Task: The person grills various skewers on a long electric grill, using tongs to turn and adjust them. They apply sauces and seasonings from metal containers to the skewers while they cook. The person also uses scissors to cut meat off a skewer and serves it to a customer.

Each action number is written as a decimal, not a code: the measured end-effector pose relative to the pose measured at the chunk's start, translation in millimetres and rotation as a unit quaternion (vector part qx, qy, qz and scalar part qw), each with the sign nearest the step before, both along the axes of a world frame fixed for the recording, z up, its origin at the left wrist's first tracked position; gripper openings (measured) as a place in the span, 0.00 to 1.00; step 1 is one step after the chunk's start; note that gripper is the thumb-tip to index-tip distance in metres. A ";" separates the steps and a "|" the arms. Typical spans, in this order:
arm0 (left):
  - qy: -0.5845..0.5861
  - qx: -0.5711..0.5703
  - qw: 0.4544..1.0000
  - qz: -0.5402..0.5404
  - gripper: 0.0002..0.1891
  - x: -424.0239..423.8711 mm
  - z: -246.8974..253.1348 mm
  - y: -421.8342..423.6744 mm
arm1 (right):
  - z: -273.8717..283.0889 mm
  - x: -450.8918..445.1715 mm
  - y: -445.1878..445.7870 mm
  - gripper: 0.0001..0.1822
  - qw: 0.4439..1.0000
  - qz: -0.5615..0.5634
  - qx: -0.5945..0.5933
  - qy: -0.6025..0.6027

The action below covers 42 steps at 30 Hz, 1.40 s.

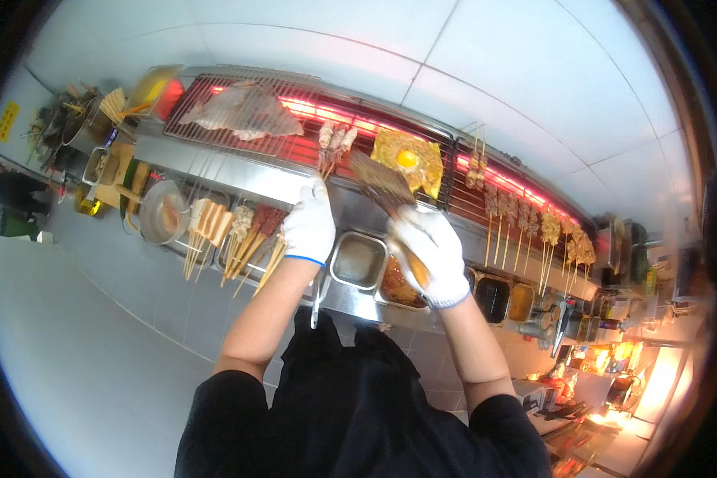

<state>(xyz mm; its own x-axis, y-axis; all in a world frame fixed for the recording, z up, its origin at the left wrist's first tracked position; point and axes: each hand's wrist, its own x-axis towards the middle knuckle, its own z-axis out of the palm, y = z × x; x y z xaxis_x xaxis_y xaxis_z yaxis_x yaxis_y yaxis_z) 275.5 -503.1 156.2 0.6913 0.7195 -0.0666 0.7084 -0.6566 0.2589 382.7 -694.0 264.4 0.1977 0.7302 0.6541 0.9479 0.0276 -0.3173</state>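
In a white glove, my left hand (310, 218) grips the thin sticks of a few pale skewered pieces (336, 138), perhaps squid, at the grill's front edge. My right hand (428, 254), also gloved, is closed round the wooden handle of a wide basting brush (382, 182). The bristles, slightly blurred, reach over the grill's front edge, just right of those skewers. Close behind the brush lies a square flatbread topped with an egg (407, 158). Below my right hand stands a metal pan of reddish-brown seasoning (399, 281); left of it is a pan of cloudy liquid (358, 261).
The grill (358, 119) glows red along its back. Left, a wire rack clamps a flat pale fish (248, 113). Several meat skewers (514, 212) lie right. Trays of raw skewers (257, 230) and a metal bowl (163, 214) stand front left. Dark sauce (491, 299) fills a pan at right.
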 end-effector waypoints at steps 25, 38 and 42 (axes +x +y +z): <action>-0.235 -0.208 0.949 -0.034 0.21 -12.6 -25.3 57.8 | -24.0 -30.9 123.3 0.18 0.995 -0.052 -0.079 0.015; -0.401 -0.829 0.287 0.263 0.11 -8.6 -47.5 76.7 | -54.0 -30.9 135.6 0.20 0.986 -0.055 -0.155 -0.031; -0.373 -0.786 0.432 0.237 0.07 -15.7 -20.7 66.9 | -36.9 -8.4 148.6 0.15 0.994 -0.085 -0.075 -0.001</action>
